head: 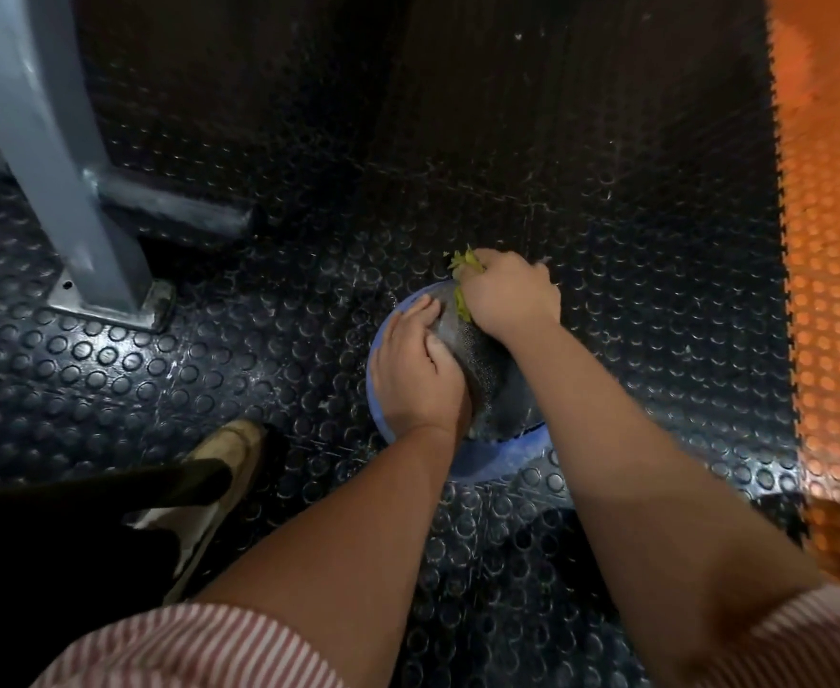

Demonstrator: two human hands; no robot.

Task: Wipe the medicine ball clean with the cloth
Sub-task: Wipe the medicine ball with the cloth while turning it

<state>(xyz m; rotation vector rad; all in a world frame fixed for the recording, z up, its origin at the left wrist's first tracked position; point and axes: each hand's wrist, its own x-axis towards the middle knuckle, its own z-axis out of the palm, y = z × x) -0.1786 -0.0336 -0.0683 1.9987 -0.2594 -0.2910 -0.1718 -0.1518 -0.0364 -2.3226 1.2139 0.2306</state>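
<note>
A medicine ball (482,384) with a grey textured panel and a blue band lies on the black studded floor mat, low in the middle of the view. My left hand (418,369) rests on its left side with fingers spread flat against the surface. At the ball's far top edge my right hand (507,293) grips a bunched yellow-green cloth (463,270) and presses it onto the ball. Most of the cloth is hidden under the fingers.
A grey metal machine frame (65,191) with a bolted foot stands at the left. An orange studded mat (835,290) borders the black one on the right. A shoe (219,469) and a dark trouser leg sit at the lower left, close to the ball.
</note>
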